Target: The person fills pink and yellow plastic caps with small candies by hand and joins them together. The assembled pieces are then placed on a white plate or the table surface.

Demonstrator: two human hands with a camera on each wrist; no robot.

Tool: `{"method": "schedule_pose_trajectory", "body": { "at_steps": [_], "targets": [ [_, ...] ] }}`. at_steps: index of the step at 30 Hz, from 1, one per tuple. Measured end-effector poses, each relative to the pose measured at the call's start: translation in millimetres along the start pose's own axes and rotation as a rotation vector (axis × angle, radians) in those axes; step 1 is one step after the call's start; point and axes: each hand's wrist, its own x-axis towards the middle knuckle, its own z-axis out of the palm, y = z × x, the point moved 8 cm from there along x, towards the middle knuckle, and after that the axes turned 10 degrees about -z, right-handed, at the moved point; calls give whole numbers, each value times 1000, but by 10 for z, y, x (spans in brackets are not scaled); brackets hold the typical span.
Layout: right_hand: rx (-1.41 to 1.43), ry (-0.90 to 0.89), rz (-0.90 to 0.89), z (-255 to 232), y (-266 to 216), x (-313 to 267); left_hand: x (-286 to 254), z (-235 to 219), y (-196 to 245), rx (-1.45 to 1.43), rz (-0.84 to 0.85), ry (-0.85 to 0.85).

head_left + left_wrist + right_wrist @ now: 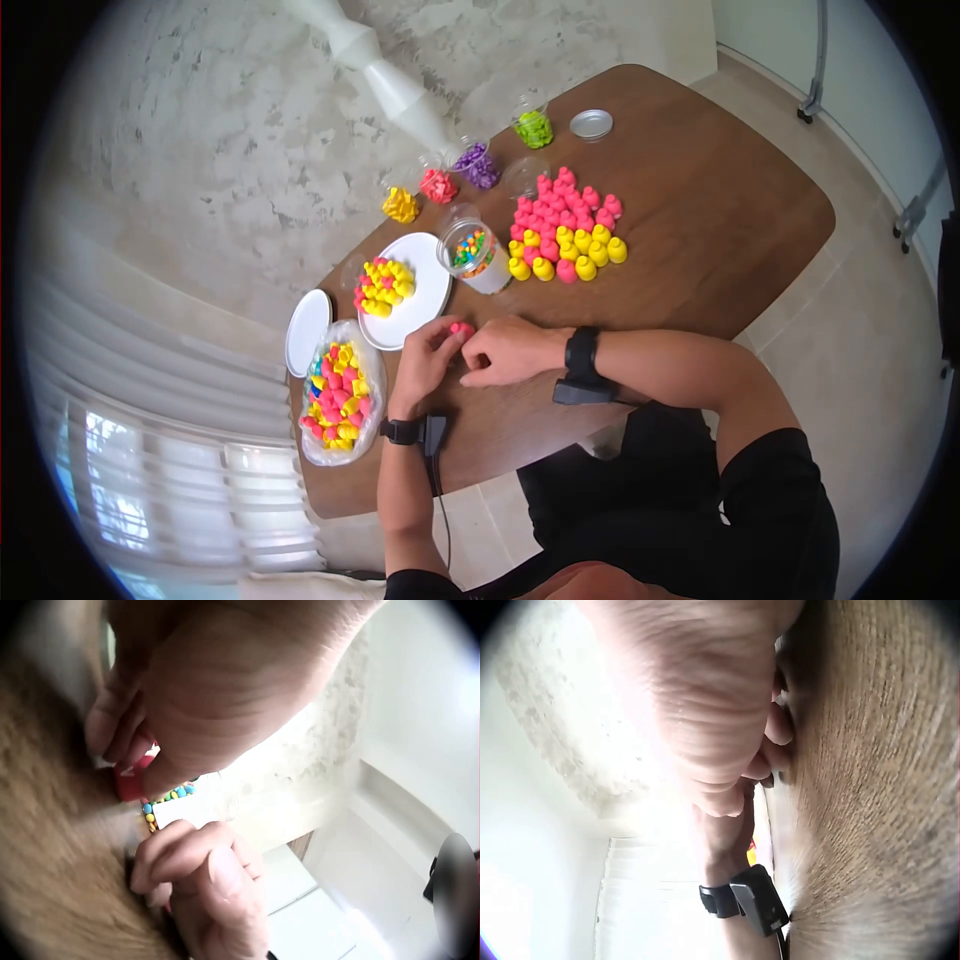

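My left hand [425, 362] pinches a small pink-red piece [461, 329] just over the near part of the brown table. In the left wrist view this red piece [130, 784] carries a white mark and lies between the left thumb and fingers. Close on its right is my right hand [512, 350], its fingers bent inward; a red sliver shows beneath them in the left wrist view, and whether they hold it is unclear. The right wrist view has the right hand [705, 712] low over the wood, hiding most of its fingertips.
Pink and yellow pieces [567, 225] stand grouped beyond the right hand. A jar of coloured candies [487, 272], a white plate [431, 275] with pieces, and a filled plastic bag [372, 375] are around the left. Small tubs of purple [478, 166] and green pieces [534, 129] line the far edge.
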Motion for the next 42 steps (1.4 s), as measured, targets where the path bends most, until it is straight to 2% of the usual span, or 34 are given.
{"method": "schedule_pose_trajectory", "body": {
  "at_steps": [1,4,7,11,14,17,20,23,26,29,32,38,42],
  "targets": [
    [-5,-17,10,-11,-28,-9,-1,26,50,-9,-42,-35],
    [5,-30,-52,27,-117,-27,27,131,483,266,188,-98],
    [26,-64,-63,83,-153,-38,107,291,788,396,244,-145],
    [57,-50,-76,118,-115,-22,251,523,959,383,189,-268],
    [-8,-79,-62,124,-111,-11,384,722,1050,450,236,-398],
    [4,-147,48,115,-84,-32,419,911,1187,385,229,-503],
    [80,-8,-74,126,-89,-37,379,1069,1362,452,120,-571],
    [87,36,-103,146,-48,-28,450,1208,1442,552,158,-630],
    [89,-10,-62,181,-16,-14,521,1354,1549,567,209,-622],
    [114,22,-57,131,-56,-19,555,1482,1659,539,235,-612],
    [56,-76,-33,82,-127,-29,613,1593,1741,545,286,-575],
    [5,-76,-35,176,-25,-14,741,1801,1823,557,247,-555],
    [103,-63,-29,205,13,-37,797,1875,1932,537,270,-475]
  ]
}}
